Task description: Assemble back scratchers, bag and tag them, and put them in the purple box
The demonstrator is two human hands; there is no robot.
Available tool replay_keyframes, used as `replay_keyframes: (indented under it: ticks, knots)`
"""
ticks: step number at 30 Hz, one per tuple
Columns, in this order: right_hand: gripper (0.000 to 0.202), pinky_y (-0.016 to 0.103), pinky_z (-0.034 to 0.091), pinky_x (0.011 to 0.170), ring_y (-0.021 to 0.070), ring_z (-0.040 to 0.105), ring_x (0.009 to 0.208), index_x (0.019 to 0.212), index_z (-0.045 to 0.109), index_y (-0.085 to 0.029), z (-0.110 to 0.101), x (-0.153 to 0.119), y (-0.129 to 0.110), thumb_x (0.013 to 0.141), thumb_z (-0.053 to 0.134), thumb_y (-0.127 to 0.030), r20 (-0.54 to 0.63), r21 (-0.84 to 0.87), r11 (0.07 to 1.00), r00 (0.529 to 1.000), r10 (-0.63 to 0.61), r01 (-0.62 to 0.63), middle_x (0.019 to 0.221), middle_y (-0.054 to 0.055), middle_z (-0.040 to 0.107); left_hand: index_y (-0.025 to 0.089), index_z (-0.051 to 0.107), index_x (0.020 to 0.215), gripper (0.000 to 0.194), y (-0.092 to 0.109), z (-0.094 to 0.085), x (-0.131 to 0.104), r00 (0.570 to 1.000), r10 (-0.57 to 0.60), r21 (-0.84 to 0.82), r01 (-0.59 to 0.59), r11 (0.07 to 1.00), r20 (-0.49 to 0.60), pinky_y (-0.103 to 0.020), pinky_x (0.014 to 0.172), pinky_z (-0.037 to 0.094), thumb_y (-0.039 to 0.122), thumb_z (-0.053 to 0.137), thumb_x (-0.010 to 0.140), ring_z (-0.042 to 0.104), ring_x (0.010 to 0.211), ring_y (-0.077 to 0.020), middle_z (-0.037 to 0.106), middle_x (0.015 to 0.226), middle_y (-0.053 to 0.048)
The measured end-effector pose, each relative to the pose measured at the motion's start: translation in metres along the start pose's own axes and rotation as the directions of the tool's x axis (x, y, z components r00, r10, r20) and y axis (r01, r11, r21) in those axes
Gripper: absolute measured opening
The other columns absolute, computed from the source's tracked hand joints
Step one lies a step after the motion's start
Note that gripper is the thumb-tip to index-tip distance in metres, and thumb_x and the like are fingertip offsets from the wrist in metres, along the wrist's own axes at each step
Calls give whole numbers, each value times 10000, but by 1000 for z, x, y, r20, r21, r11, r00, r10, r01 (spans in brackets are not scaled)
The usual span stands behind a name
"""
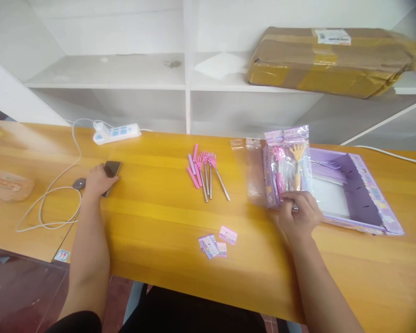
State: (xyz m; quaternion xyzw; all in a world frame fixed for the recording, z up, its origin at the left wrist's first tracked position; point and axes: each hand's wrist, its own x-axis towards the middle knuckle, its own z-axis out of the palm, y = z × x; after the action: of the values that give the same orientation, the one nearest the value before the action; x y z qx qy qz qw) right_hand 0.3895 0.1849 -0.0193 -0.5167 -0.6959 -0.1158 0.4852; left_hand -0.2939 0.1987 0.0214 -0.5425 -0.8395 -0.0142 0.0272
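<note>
My left hand (99, 181) is closed round a dark phone (111, 172) lying on the table at the left. At the right, my right hand (301, 213) pinches the lower end of clear packets (287, 169), which hold a pink and a yellow hand-shaped stick. These packets lean over the left side of a purple box (364, 189). Several pink hand-shaped sticks with metal rods (211, 178) lie mid-table, beside pink and purple handles (193, 169). Nearer the front edge are several small printed cards (210, 246). Empty clear bags (254, 171) lie just left of the box.
A white power strip (117, 133) sits at the back left, with a white cable (43, 199) looping over the table. A dark round object (79, 184) is beside my left hand. A taped carton (333, 62) rests on the shelf (125, 71). An orange packet (9, 185) lies far left.
</note>
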Motion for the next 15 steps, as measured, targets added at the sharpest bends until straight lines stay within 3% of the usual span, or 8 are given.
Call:
replay_keyframes:
  ticks: [4, 8, 11, 15]
  knots:
    - [228, 359, 523, 778, 215, 688, 820, 876, 716, -228, 1, -2, 1, 916, 560, -66, 5, -1, 1000, 1000, 12, -12, 878, 32, 731, -18, 489, 1462, 853, 8, 0, -2, 1000, 6, 26, -6, 1000, 13, -580, 1138, 432, 516, 641, 815, 578, 1331, -503, 632, 1395, -340]
    - [226, 366, 525, 779, 219, 692, 827, 879, 717, -227, 2, -4, 4, 927, 545, -88, 25, -3, 999, 999, 35, -34, 882, 40, 734, 13, 456, 1502, 909, 16, 3, -7, 995, -73, -33, 71, 997, -67, -586, 1132, 434, 572, 654, 813, 552, 1357, -506, 615, 1428, -329]
    - [222, 378, 525, 784, 226, 690, 833, 878, 713, -233, 2, -5, 6, 935, 531, -119, 46, -16, 998, 997, 69, -68, 885, 48, 732, 41, 493, 1456, 844, 22, 3, -8, 985, -126, -85, 116, 990, -122, -576, 1113, 450, 570, 654, 818, 577, 1317, -489, 650, 1384, -299]
    - [213, 401, 536, 784, 241, 685, 830, 861, 704, -239, 2, -7, 6, 926, 526, -141, 67, -15, 993, 991, 114, -113, 870, 53, 715, 86, 560, 1355, 739, 23, -1, -7, 983, -139, -118, 125, 985, -118, -548, 1054, 490, 584, 653, 816, 631, 1230, -469, 713, 1274, -251]
